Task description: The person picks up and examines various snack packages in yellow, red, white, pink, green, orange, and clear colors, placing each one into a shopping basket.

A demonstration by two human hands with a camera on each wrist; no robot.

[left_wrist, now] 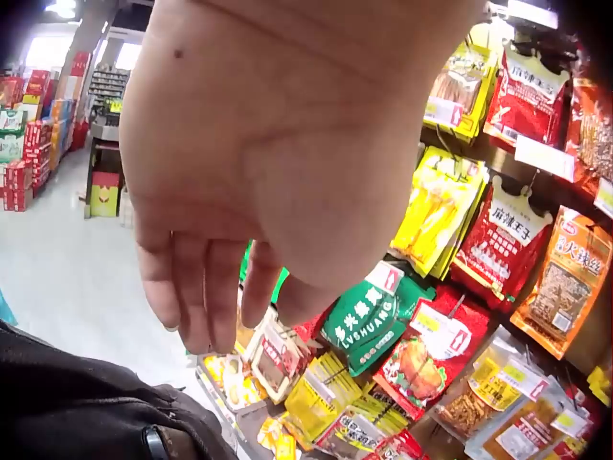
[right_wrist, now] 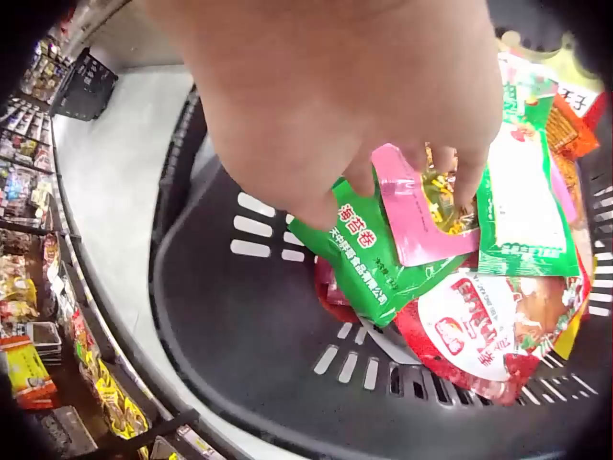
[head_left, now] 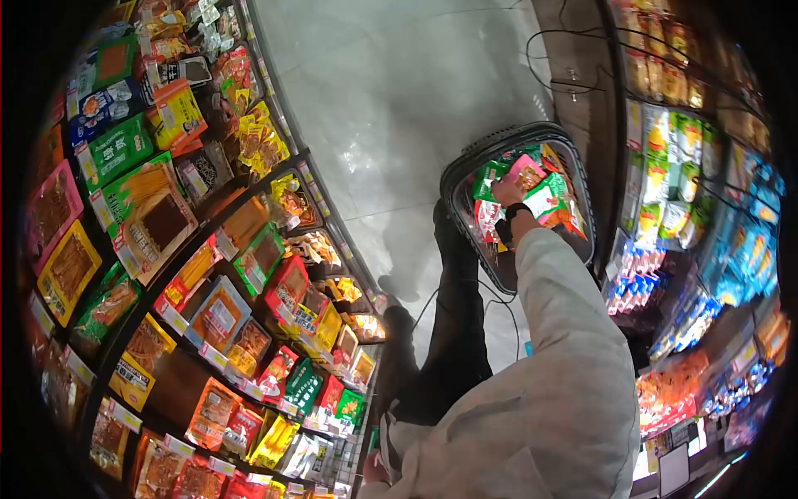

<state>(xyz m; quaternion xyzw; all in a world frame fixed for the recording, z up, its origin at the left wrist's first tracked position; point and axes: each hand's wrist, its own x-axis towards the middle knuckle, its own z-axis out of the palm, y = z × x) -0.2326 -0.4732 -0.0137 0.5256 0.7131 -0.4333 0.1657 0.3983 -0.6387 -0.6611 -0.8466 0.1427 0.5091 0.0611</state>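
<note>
A black shopping basket [head_left: 502,277] stands on the floor, part filled with snack packets. Reaching down into it, my right hand [right_wrist: 354,105] has its fingers curled at the top of a pink packet [right_wrist: 407,216] with a clear window, and the thumb lies by a green packet [right_wrist: 369,264]. The fingertips are partly hidden. Beside these are a white and green packet [right_wrist: 527,196] and a red and white packet [right_wrist: 460,331]. My left hand [left_wrist: 278,172] hangs down with loose fingers, holding nothing, near the shelf packets.
Racks of bagged snacks [head_left: 150,200] line the left side, and another shelf [head_left: 669,183] of bright packets stands close right of the basket. Black cables [head_left: 573,83] loop near that shelf. Grey floor [head_left: 374,108] runs ahead between the shelves. My leg [head_left: 457,308] is beside the basket.
</note>
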